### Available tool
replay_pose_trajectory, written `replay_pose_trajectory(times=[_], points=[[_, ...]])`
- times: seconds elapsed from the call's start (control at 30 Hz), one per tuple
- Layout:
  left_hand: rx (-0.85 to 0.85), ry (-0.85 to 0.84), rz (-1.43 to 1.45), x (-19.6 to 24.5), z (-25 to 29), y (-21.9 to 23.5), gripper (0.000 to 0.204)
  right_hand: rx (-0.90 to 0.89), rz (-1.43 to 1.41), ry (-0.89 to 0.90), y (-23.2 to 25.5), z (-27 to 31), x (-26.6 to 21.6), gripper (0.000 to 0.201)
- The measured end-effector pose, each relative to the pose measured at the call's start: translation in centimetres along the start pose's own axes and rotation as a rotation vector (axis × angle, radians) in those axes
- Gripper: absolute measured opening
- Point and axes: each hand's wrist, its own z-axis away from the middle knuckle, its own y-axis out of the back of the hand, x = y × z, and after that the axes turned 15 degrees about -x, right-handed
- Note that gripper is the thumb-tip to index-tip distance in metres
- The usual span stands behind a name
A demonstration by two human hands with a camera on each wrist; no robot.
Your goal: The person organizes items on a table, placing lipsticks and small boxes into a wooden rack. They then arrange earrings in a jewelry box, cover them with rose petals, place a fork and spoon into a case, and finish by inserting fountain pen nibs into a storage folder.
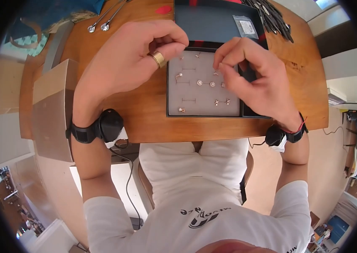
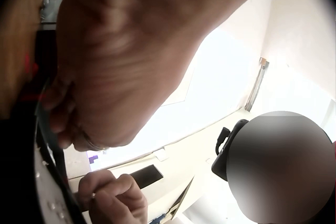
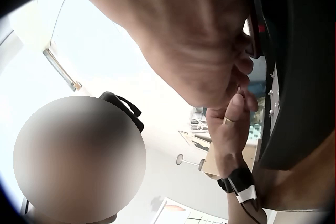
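Wooden table fills the head view, bearing a black jewellery tray whose grey pad carries small earrings. Left hand, wearing a gold ring, hovers over the pad's upper left corner with fingers curled and tips pinched together. Right hand pinches a tiny piece above the pad's right edge; what it is cannot be told.
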Motion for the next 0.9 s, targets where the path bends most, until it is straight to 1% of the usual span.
replay_pose_trajectory(times=[0.03,0.07,0.13,0.17,0.23,0.27,0.3,0.37,0.4,0.47,0.5,0.53,0.57,0.6,0.63,0.7,0.8,0.83,0.9], points=[[0.035,0.009,0.004,-0.2,-0.1,-0.1,0.012,0.017,-0.008,-0.004,0.1,0.1,0.2,0.012],[0.016,0.010,-0.003,0.0,-0.1,0.0,0.012,0.017,0.024,-0.034,0.2,0.1,0.4,0.012],[-0.008,0.123,-0.076,0.4,-0.3,0.1,0.014,0.039,0.068,-0.073,0.2,0.0,0.5,0.010],[-0.038,0.122,-0.082,0.4,-0.4,0.0,0.014,0.061,0.053,-0.086,0.2,0.0,0.5,0.010],[-0.007,0.070,-0.079,0.3,-0.5,-0.6,0.015,0.094,0.117,-0.065,0.1,0.0,0.5,0.008],[-0.049,0.066,-0.082,0.4,-0.6,-0.8,0.015,0.100,0.104,-0.077,0.2,0.1,0.6,0.007],[-0.048,0.050,-0.099,0.5,-0.6,-1.0,0.015,0.128,0.090,-0.095,0.4,0.1,1.2,0.007],[-0.062,0.033,-0.125,0.8,-0.7,-1.3,0.015,0.127,0.056,0.043,0.9,0.1,2.2,0.010],[-0.069,0.014,-0.125,0.9,-0.6,-1.5,0.015,0.097,-0.001,-0.036,1.1,0.3,2.2,0.009],[-0.079,0.000,-0.123,0.8,-0.9,-1.7,0.015,0.107,0.038,-0.036,1.7,0.7,0.4,0.009],[-0.094,-0.031,-0.181,0.7,-1.1,-1.9,0.015,0.105,0.079,-0.037,1.7,0.9,-0.1,0.010],[-0.107,-0.064,-0.239,0.7,-1.2,-2.1,0.014,0.106,0.071,-0.042,1.6,0.9,0.7,0.010],[-0.113,-0.063,-0.237,0.7,-1.3,-2.3,0.014,0.114,0.118,-0.020,1.6,0.7,2.1,0.010],[-0.130,-0.046,-0.299,0.9,-1.4,-2.4,0.014,0.123,0.166,0.002,1.5,0.6,2.9,0.010],[-0.145,-0.029,-0.360,0.9,-1.5,-2.5,0.013,0.126,0.163,-0.001,1.5,0.6,3.1,0.010],[-0.153,-0.022,-0.373,0.8,-1.7,-2.6,0.012,0.116,0.064,0.016,1.3,0.6,3.2,0.012],[-0.157,-0.013,-0.394,0.7,-1.6,-2.5,0.011,0.101,0.048,-0.004,1.3,0.3,3.1,0.012],[-0.156,-0.015,-0.406,0.8,-1.8,-2.5,0.010,0.103,0.050,-0.001,1.7,0.3,2.2,0.012],[-0.150,-0.031,-0.426,0.7,-2.0,-2.6,0.010,0.089,0.188,-0.046,2.2,0.6,-0.2,0.012]])
